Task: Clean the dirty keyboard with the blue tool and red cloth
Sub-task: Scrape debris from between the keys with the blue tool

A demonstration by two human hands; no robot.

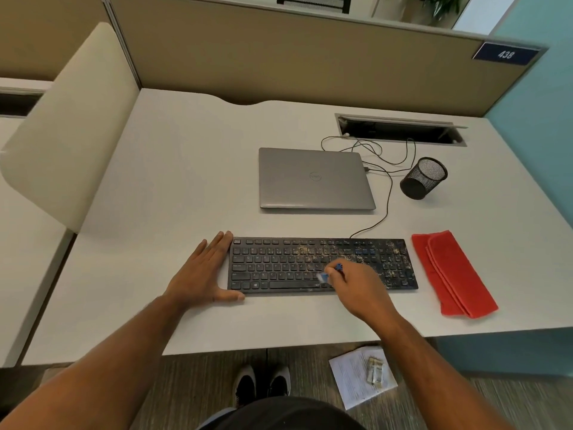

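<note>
A black keyboard (279, 265) lies near the front of the white desk (173, 187), with pale crumbs scattered over its middle and right keys. My right hand (356, 287) grips a small blue brush tool (330, 272), whose blurred tip touches the keys above the space bar. My left hand (204, 271) lies flat with straight fingers against the keyboard's left end, thumb along its front edge. A folded red cloth (452, 274) lies on the desk just right of the keyboard, untouched.
A closed grey laptop (314, 178) sits behind the keyboard, with black cables (384, 178) running to a desk cable slot (400, 130). A black mesh cup (423, 178) lies tipped at the right. A paper sheet (353, 380) with a small packet lies on the floor.
</note>
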